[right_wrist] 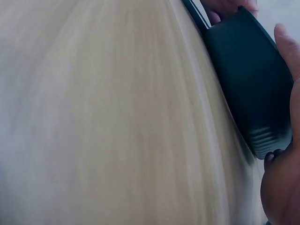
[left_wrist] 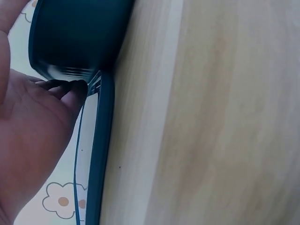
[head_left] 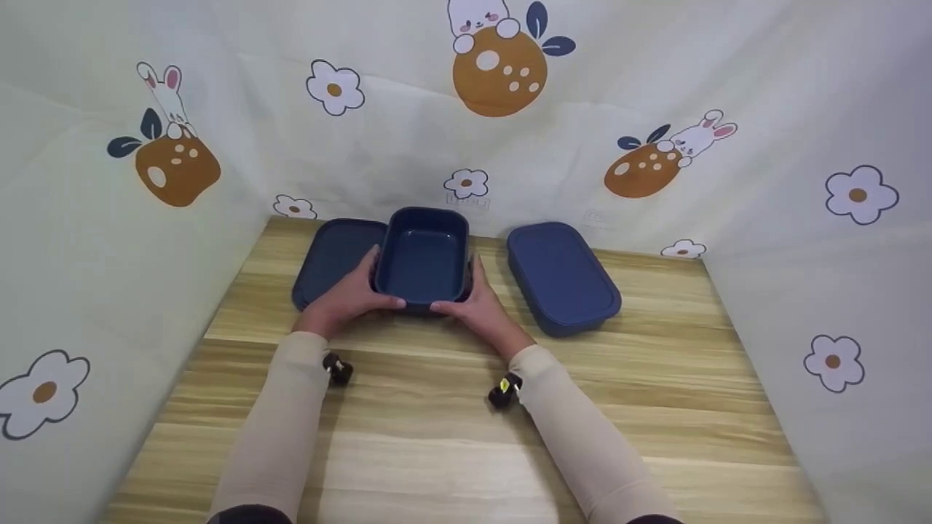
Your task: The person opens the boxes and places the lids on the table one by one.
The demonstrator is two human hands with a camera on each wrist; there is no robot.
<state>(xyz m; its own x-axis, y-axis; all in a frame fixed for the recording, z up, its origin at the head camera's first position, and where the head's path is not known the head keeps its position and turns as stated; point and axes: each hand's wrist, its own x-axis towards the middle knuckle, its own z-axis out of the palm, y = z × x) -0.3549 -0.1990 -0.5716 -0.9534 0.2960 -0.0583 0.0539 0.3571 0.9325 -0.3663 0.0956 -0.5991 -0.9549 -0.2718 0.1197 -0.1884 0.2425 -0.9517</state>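
An open dark blue food container, with nothing visible inside, is held between both hands at the back middle of the table. My left hand grips its left side, thumb on the near wall. On the opposite side my right hand grips it the same way. Ribs show on the container's side wall in the right wrist view. Beside the left hand lies a flat dark blue lid, partly hidden by that hand and the container. Whether container and lid touch, I cannot tell.
To the right of the right hand stands a second blue food container with its lid on. The wooden table extends toward the front. Patterned cloth walls enclose the back and both sides, close behind the containers.
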